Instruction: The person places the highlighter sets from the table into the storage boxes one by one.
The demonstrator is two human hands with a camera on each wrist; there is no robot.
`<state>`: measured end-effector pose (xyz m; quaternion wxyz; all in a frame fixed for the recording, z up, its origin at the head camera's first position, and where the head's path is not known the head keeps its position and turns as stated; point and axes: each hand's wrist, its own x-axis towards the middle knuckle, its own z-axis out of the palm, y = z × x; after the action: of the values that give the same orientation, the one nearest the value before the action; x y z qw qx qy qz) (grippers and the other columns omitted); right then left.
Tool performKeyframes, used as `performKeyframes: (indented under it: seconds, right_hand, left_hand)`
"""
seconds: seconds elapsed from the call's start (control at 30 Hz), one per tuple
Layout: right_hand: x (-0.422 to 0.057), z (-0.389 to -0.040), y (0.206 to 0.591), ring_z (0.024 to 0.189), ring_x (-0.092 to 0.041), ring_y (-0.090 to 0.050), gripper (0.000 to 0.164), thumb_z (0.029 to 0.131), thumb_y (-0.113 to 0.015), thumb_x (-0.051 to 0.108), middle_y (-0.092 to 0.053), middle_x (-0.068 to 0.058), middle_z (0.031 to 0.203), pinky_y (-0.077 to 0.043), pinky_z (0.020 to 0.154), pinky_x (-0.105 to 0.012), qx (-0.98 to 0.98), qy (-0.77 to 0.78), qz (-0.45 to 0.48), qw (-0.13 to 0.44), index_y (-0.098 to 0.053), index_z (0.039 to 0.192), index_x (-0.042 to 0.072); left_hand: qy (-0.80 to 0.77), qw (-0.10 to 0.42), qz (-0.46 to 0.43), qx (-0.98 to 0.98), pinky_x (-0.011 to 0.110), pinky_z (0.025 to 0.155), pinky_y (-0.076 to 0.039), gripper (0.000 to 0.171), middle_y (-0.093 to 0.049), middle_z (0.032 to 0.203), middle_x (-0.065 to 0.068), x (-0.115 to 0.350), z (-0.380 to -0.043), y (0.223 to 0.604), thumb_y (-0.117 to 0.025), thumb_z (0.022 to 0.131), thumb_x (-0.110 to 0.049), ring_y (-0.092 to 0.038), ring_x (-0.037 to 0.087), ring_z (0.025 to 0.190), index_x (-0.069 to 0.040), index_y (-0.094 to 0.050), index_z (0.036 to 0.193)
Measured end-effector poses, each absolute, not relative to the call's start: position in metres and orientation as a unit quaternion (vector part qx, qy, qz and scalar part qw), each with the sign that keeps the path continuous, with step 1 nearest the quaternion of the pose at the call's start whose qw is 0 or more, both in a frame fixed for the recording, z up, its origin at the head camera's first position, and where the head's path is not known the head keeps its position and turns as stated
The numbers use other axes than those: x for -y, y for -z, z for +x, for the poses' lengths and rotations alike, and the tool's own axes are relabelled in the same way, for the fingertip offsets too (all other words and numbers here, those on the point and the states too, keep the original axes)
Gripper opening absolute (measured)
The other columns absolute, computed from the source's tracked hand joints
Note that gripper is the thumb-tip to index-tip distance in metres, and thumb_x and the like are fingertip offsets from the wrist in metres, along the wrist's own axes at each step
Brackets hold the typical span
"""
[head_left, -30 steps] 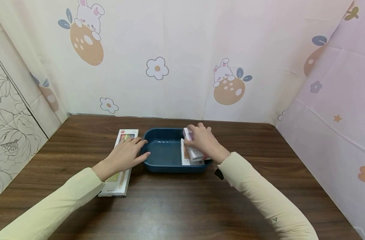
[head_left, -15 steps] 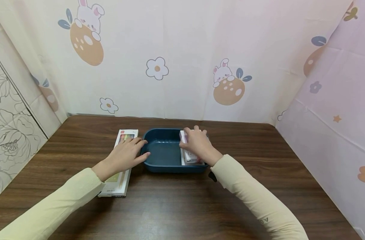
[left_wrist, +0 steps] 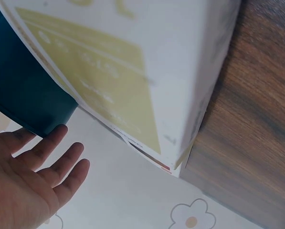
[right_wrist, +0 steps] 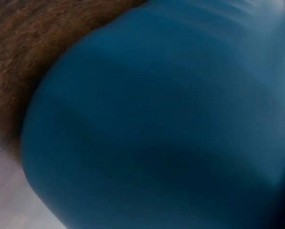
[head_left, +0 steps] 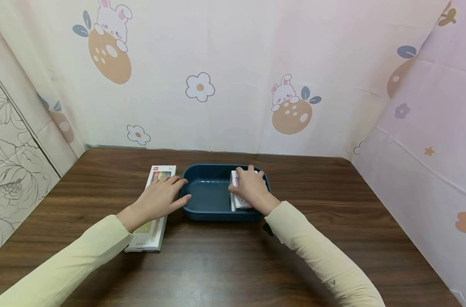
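Note:
A dark blue rectangular bin (head_left: 211,197) stands mid-table. Inside its right end my right hand (head_left: 251,186) grips a small white and purple box (head_left: 242,203) from above, largely covered by the palm and fingers. The pale edge of another flat box (head_left: 233,204) shows beneath it. At the bin's left rim rests my left hand (head_left: 162,197), fingers loosely spread. The left wrist view shows those fingers (left_wrist: 75,152) relaxed against the bin's outer side. Under the left forearm lies a long flat white box (head_left: 156,236) with coloured pencils pictured on it.
The brown wooden table (head_left: 217,264) reaches back to a cloth backdrop (head_left: 237,119) printed with rabbits and flowers. In the right wrist view the bin's blue wall (right_wrist: 156,119) fills most of the frame, hiding the right hand's fingers.
My right hand has moved left and slightly down with the small box, from tilted over the bin's right end to lying over the flat box inside. My left hand has stayed put.

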<state>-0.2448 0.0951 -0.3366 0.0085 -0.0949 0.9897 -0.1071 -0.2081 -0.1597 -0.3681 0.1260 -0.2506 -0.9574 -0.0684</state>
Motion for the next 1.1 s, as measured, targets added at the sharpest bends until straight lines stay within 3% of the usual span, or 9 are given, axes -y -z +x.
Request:
performKeyframes:
  seconds: [0.87,1.1]
  right_hand:
    - [-0.095,-0.2445,0.3444,0.095,-0.038,-0.048,0.057,0.085,-0.059,0.043,-0.049,-0.023,0.12,-0.052,0.073,-0.047,-0.993,0.074,-0.091,0.002,-0.049,0.128,0.007]
    - [-0.0976,-0.2431,0.3404,0.1,-0.044,-0.051,0.052,0.086,-0.057,0.045,-0.051,-0.022,0.119,-0.048,0.081,-0.053,-0.993,0.053,-0.101,-0.019,-0.052,0.123,0.008]
  left_hand:
    - [0.065,0.128,-0.252,0.957,0.048,0.089,-0.044,0.054,-0.059,0.119,0.013,0.1591,-0.2083,0.3681,-0.046,0.09,-0.048,-0.057,0.032,0.103,-0.005,-0.056,0.122]
    - [0.068,0.129,-0.253,0.956,0.048,0.089,-0.045,0.053,-0.059,0.118,0.013,0.1593,-0.2081,0.3682,-0.047,0.09,-0.047,-0.057,0.032,0.103,-0.005,-0.056,0.121]
